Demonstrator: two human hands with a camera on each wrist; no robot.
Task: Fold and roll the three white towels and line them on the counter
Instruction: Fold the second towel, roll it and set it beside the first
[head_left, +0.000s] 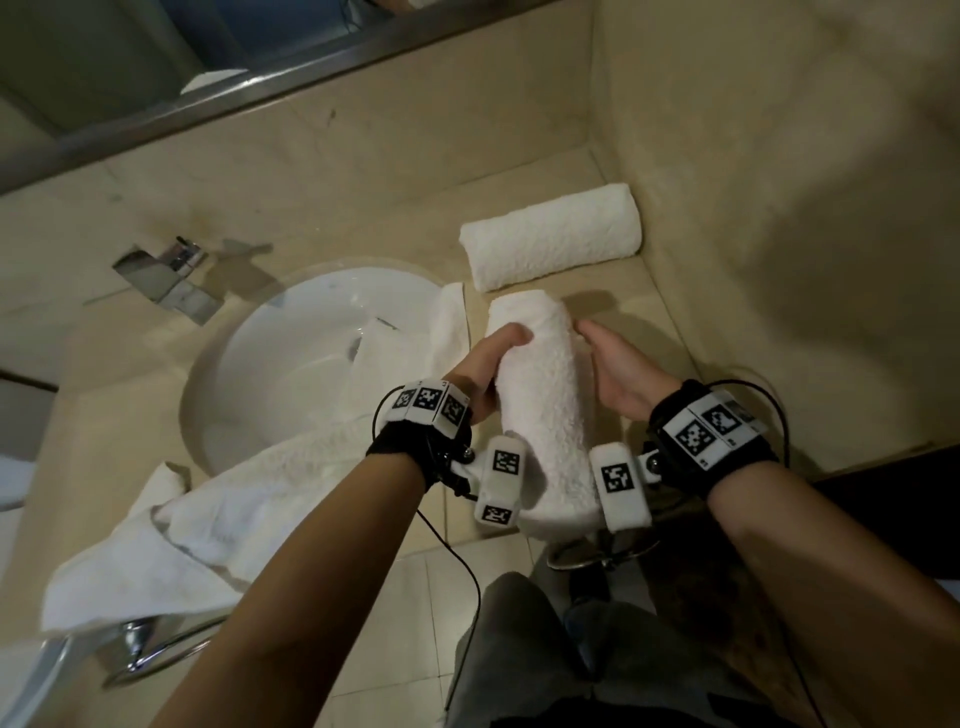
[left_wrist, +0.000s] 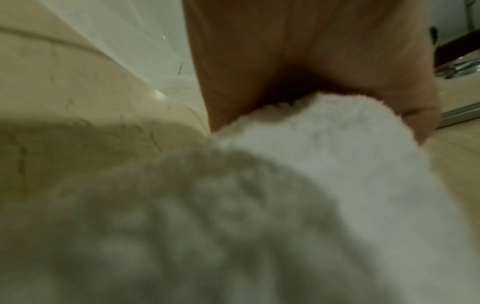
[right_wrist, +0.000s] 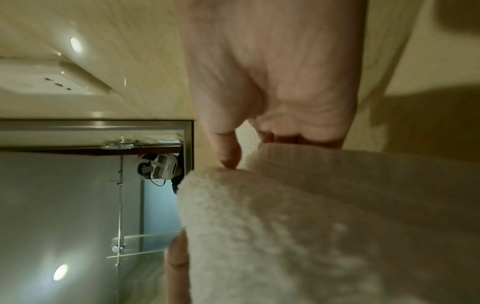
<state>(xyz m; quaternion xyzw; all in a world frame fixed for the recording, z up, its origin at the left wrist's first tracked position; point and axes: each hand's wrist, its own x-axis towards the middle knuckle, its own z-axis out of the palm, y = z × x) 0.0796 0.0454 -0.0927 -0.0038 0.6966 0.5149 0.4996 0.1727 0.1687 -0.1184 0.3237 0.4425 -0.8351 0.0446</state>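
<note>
Nearest to me, at about six o'clock, the person's forearms reach in over the counter edge. Between the two hands lies a rolled towel, its long axis running from six toward twelve o'clock, away from the body. The left hand cups its nine o'clock flank with fingers curled over the top, and the right hand presses the three o'clock flank with fingers fairly straight, thumb touching the roll's far end in the right wrist view; whether this roll rests on the counter or is lifted just off it I cannot tell. Both hands sit equally close to it, one per side. At about eight o'clock a third, loose towel sprawls unfolded over the rim of the sink. Further out, at twelve to one o'clock from the held roll, a finished roll lies by the wall, its long axis crosswise, from nine to three. That mismatch is, I'd judge, what matters next: the held roll points at the finished one end-on, so it would need a quarter turn to line up beside it.
</note>
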